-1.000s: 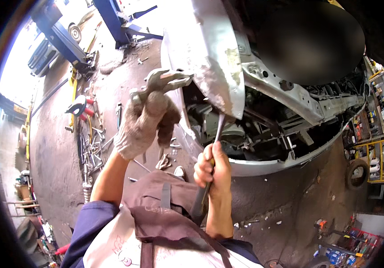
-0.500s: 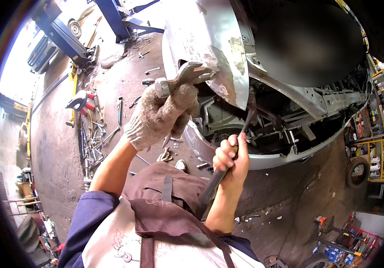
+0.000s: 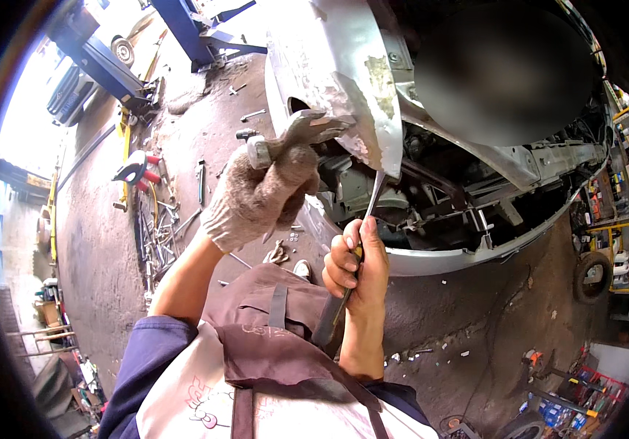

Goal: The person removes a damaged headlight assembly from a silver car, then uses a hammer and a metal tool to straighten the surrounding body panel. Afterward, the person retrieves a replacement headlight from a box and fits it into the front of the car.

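My left hand (image 3: 256, 190), in a dirty knit glove, is closed round a grey metal hammer (image 3: 259, 151) with a round face and a curved, flattened end. That end lies close to a silver car body panel (image 3: 307, 58) with scraped, patchy paint; I cannot tell whether they touch. My bare right hand (image 3: 358, 267) grips a long pry bar (image 3: 374, 197) with a dark handle and some yellow by the fingers. The bar points up, its flat tip at the panel's lower corner. Most of the hammer's handle is hidden by the glove.
Behind the panel lies the opened car front (image 3: 461, 219) with bare metal rails. Wrenches and sockets (image 3: 157, 241) are scattered on the floor at left, near a red-handled tool (image 3: 139, 170). A blue lift post (image 3: 182, 33) stands at far left, a loose tyre (image 3: 592, 278) at right.
My right hand has moved left and turned the pry bar more upright, bringing its tip to the panel's lower corner. My left hand has shifted slightly, still holding the hammer.
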Tool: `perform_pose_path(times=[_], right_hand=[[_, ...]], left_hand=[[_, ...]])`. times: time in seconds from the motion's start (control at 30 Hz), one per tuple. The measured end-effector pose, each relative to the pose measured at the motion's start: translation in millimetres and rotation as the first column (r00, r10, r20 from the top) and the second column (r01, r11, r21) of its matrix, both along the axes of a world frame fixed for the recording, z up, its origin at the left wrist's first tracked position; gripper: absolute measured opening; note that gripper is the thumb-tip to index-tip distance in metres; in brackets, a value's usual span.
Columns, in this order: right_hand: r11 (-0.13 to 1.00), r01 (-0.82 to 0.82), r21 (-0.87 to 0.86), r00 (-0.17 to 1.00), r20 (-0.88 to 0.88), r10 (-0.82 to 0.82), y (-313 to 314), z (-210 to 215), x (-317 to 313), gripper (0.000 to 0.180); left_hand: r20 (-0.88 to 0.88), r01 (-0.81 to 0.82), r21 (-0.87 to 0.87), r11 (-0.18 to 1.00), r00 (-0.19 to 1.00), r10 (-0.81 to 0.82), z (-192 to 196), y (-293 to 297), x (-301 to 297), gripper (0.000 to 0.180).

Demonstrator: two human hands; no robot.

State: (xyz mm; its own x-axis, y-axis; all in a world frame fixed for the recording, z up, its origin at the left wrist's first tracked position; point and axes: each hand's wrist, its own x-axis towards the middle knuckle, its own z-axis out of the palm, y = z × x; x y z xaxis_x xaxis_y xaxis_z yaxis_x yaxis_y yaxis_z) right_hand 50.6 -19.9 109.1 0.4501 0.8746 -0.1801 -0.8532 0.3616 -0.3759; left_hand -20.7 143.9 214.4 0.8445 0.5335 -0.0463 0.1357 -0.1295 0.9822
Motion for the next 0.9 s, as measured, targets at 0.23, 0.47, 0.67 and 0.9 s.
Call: perform_pose_path(times=[0.23, 0.47, 0.67, 0.9], right_hand=[[0.996, 0.075, 0.058, 0.995, -0.072, -0.070, -25, -23, 23, 0.041], [0.990, -0.141, -0.025, 0.990, -0.004, 0.141, -31, 8, -1, 0.040], [0.997, -0.024, -0.069, 1.000, -0.009, 0.024, -22, -7, 27, 0.040], [0.979, -0.179, -0.099, 0.978, 0.090, 0.188, -41, 24, 30, 0.039]], left_hand=[[-0.029, -0.022, 0.015, 1.000, 0.999, 0.022, -6, -9, -3, 0.052], [0.005, -0.074, 0.039, 0.997, 0.997, 0.074, -3, -7, -2, 0.045], [0.098, -0.115, -0.019, 0.993, 0.988, 0.116, 11, -4, -8, 0.042], [-0.032, -0.076, -0.016, 0.997, 0.997, 0.076, 4, -18, -3, 0.042]])
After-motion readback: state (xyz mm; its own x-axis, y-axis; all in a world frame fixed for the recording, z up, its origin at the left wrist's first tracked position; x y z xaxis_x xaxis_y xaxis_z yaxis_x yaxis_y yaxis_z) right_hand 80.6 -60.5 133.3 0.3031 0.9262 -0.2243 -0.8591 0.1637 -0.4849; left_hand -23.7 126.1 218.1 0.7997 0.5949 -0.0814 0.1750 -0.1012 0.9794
